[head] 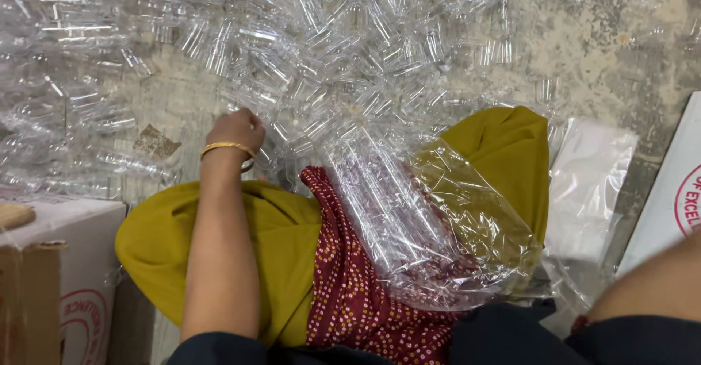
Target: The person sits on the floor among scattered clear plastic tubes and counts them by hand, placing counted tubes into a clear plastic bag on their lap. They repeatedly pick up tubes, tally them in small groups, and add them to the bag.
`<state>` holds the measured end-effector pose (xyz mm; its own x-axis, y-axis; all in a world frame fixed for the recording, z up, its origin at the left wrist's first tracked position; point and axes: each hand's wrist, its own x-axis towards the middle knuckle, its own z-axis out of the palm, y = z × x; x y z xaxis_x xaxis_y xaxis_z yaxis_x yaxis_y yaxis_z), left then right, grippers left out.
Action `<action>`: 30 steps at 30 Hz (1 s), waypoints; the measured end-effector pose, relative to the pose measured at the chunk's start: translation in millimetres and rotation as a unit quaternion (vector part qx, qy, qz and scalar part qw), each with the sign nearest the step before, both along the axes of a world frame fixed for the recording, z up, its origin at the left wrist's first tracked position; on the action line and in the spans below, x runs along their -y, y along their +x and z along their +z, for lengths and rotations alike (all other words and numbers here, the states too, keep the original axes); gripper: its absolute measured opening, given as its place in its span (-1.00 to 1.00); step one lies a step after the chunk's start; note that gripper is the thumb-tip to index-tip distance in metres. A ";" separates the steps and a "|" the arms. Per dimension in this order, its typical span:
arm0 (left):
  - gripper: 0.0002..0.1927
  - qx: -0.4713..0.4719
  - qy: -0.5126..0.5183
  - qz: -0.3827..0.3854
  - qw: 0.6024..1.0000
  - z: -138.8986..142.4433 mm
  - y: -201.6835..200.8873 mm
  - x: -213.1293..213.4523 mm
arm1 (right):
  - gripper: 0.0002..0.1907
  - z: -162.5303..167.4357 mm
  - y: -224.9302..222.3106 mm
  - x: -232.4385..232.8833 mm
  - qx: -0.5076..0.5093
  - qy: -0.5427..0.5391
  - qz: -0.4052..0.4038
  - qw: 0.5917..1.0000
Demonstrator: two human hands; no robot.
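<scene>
While you sit with your knees spread, a great heap of clear plastic bottles (307,36) covers the concrete floor (584,51) ahead of you, filling most of the upper view and running right up to your legs. Your mustard-yellow trousers (277,241) take up the lower middle, with a dark red dotted cloth (350,292) hanging between them. Across your right knee lies a clear plastic bag (431,226) stuffed with more bottles, its mouth turned toward the heap. At the left edge stands a white cardboard box (77,263) with a red round mark, and another white box (672,190) leans in at the right edge, a flat pale plastic sheet (591,182) just beside it. Your left hand (235,133) reaches out to the near edge of the heap, fingers curled inward at the bottles; whether it has hold of one you cannot tell. A gold bangle (228,148) circles that wrist. Your right forearm shows at the lower right, but its hand is out of view.
</scene>
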<state>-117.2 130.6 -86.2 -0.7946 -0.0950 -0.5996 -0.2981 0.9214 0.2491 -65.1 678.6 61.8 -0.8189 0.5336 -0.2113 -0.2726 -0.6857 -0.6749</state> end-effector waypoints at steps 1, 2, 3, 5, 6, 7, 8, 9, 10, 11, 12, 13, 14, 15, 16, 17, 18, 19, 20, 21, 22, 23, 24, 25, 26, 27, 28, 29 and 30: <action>-0.60 0.064 -0.039 0.003 0.997 -3.6 -6.1 -2.0 | -0.61 -5.6 -3.7 8.3 0.014 0.006 -0.035 0.999; -0.48 0.098 -0.047 0.025 0.994 -1.6 -8.2 -3.3 | -0.61 -6.5 -1.6 26.2 0.039 0.013 -0.063 0.997; -0.32 0.131 -0.056 0.047 0.989 -2.4 -14.2 -9.2 | -0.61 0.7 -4.9 10.3 0.059 0.020 -0.083 0.995; -0.03 0.181 -0.066 0.065 0.979 1.6 -18.6 -20.4 | -0.61 29.9 -7.7 -5.6 0.120 0.052 -0.072 0.989; 0.10 0.196 -0.067 0.063 0.976 2.7 -18.1 -26.5 | -0.60 43.2 -9.7 1.3 0.158 0.073 -0.052 0.983; 0.23 0.212 -0.069 0.061 0.973 3.0 -16.3 -30.8 | -0.60 42.8 -14.4 27.5 0.189 0.096 -0.025 0.977; 0.19 0.185 -0.068 0.059 0.979 0.3 -9.1 -34.3 | -0.59 35.0 -17.6 55.6 0.238 0.135 0.026 0.961; 0.15 0.159 -0.068 0.056 0.983 6.3 -4.0 -35.4 | -0.59 22.6 -18.3 92.3 0.288 0.182 0.100 0.935; 0.11 0.132 -0.070 0.053 0.987 -9.0 16.0 -40.3 | -0.58 -16.1 -3.1 120.9 0.319 0.252 0.225 0.885; 0.05 0.118 -0.075 0.052 0.989 -9.6 18.5 -39.9 | -0.57 -40.5 -0.1 152.7 0.299 0.347 0.355 0.815; 0.00 0.104 -0.078 0.050 0.990 -17.7 22.3 -39.7 | -0.66 -72.4 0.1 180.0 0.224 0.479 0.484 0.697; -0.05 0.091 -0.080 0.048 0.992 -23.5 22.7 -39.9 | -0.68 -102.3 1.4 215.9 0.126 0.573 0.511 0.628; -0.15 0.060 -0.061 0.045 0.995 -27.1 21.6 -35.3 | -0.61 -122.3 7.8 245.6 0.107 0.565 0.540 0.615; -0.24 0.030 -0.041 0.043 0.998 -29.5 17.6 -29.5 | -0.64 -128.3 14.8 273.4 0.059 0.575 0.540 0.612; -0.32 0.001 -0.022 0.041 0.999 -29.6 14.4 -25.6 | -0.63 -124.6 19.2 296.1 0.016 0.659 0.506 0.557; -0.32 -0.021 0.002 0.042 0.999 -28.6 11.5 -23.4 | -0.62 -121.1 23.9 311.1 -0.027 0.733 0.467 0.494; -0.32 -0.043 0.025 0.043 0.998 -23.5 8.2 -22.0 | -0.64 -117.9 29.5 317.5 -0.026 0.749 0.467 0.468; -0.31 -0.069 0.049 0.045 0.995 -22.3 4.6 -21.3 | -0.65 -107.0 31.3 322.9 -0.027 0.768 0.464 0.440; -0.28 -0.118 0.142 0.048 0.982 -20.0 2.3 -22.7 | -0.66 -100.0 31.1 326.4 -0.028 0.786 0.461 0.411; -0.24 -0.163 0.234 0.052 0.957 -14.5 1.2 -26.9 | -0.70 -94.1 30.8 326.5 -0.031 0.772 0.476 0.420; -0.20 -0.208 0.323 0.055 0.921 -12.0 1.9 -32.2 | -0.74 -93.6 31.3 324.1 -0.034 0.760 0.488 0.428; -0.16 -0.249 0.410 0.056 0.876 -6.6 1.4 -38.0 | -0.76 -95.2 29.5 320.1 -0.035 0.747 0.500 0.437; -0.07 -0.266 0.422 0.054 0.865 -2.8 0.8 -43.8 | -0.80 -102.2 28.8 316.2 -0.031 0.716 0.506 0.480; 0.03 -0.285 0.435 0.053 0.852 1.4 -0.6 -49.6 | -0.84 -110.5 27.3 311.3 -0.028 0.684 0.509 0.521; 0.14 -0.303 0.448 0.053 0.840 5.4 -2.1 -53.5 | -0.88 -119.3 26.4 305.7 -0.026 0.651 0.512 0.560; 0.15 -0.346 0.450 0.027 0.823 9.3 -3.1 -56.0 | -0.89 -126.7 26.0 299.5 0.025 0.559 0.525 0.641; 0.17 -0.389 0.449 0.001 0.805 12.9 -4.5 -57.3 | -0.89 -132.2 23.4 292.4 0.073 0.458 0.529 0.711; 0.19 -0.431 0.445 -0.024 0.785 15.9 -5.3 -57.7 | -0.90 -133.8 21.2 285.6 0.121 0.349 0.525 0.767; 0.15 -0.379 0.488 0.013 0.786 18.7 -4.7 -58.5 | -0.91 -134.5 19.8 277.6 0.149 0.293 0.498 0.803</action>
<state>-121.9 189.1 -67.5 -0.9641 0.0939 0.2483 0.2615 0.1763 0.9490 -45.2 401.0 -72.7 -0.8609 -0.2738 -0.4289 0.4470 -0.0042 -0.8945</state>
